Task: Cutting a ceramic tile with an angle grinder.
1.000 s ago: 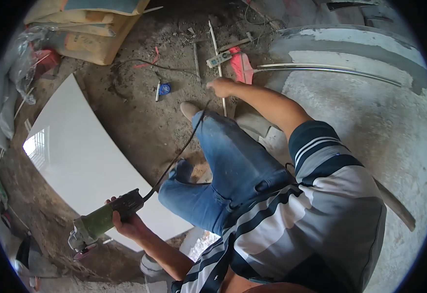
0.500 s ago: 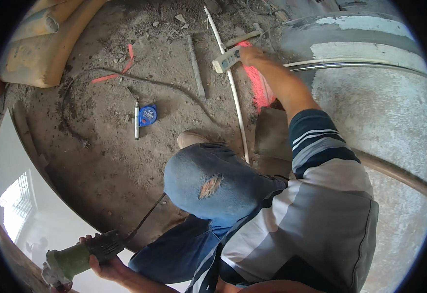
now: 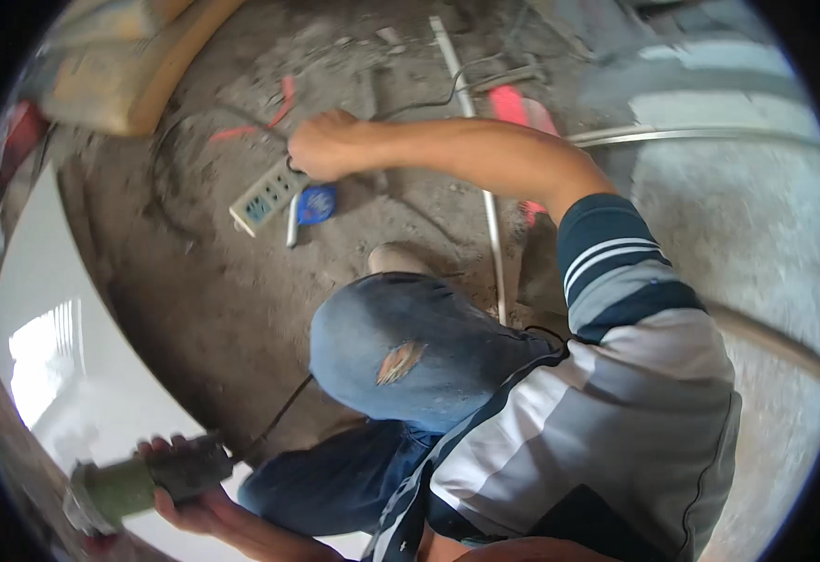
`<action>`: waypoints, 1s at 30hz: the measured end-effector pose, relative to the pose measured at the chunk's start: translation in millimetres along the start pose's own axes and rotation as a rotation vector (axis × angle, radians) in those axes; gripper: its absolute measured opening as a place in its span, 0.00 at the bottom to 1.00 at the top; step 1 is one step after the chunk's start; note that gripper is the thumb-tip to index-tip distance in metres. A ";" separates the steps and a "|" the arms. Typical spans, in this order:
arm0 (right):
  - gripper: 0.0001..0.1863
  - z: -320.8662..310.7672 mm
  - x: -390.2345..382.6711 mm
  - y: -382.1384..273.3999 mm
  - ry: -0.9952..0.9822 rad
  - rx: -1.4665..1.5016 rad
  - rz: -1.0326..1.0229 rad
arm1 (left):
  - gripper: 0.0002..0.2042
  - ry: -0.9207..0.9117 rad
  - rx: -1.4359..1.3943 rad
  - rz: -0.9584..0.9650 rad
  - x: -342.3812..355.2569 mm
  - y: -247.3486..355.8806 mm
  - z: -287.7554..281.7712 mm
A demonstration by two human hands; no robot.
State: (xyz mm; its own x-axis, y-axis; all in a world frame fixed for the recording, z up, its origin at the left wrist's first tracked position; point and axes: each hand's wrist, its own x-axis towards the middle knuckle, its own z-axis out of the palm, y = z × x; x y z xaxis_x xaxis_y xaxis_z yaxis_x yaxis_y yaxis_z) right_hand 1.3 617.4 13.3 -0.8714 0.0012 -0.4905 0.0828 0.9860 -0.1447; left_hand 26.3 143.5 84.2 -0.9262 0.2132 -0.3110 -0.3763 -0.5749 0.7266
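Note:
My left hand [image 3: 190, 501] is wrapped round a green and black corded power tool [image 3: 134, 487] at the lower left, over a glossy white panel [image 3: 110, 412]. Out in front, my right hand [image 3: 328, 145] grips the end of a white power strip [image 3: 268, 195], lifted above the dirt floor. The strip partly covers a blue tape measure [image 3: 316, 205] and a white marker-like stick [image 3: 292, 223] lying there. A cable trails from the strip's held end past my right wrist. What the far end of the tool carries is blurred.
A thin white pipe [image 3: 494, 239] lies across the floor on the right. Beyond it are pink-red netting [image 3: 522, 108] and a pale slab [image 3: 729, 225]. Yellowish rolls [image 3: 101, 89] rest at the upper left. A loose dark cord [image 3: 159, 173] curves over the dirt.
My right hand has carried the power strip leftward, from beside the white pipe to above the tape measure. My left hand still holds the tool, almost in place. The view has shifted slightly.

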 end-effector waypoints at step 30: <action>0.22 166.6 34.5 79.5 0.217 0.034 0.333 | 0.34 -0.042 -0.175 0.045 -17.5 -12.6 28.0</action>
State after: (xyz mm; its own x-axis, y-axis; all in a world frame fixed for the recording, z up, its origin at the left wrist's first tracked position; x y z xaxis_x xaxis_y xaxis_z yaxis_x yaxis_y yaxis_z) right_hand 58.4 668.1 -158.3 -0.8758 0.3588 -0.3229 0.3910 0.9196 -0.0387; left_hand 46.6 169.1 97.7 -0.9436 0.2148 -0.2520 -0.3279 -0.7127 0.6201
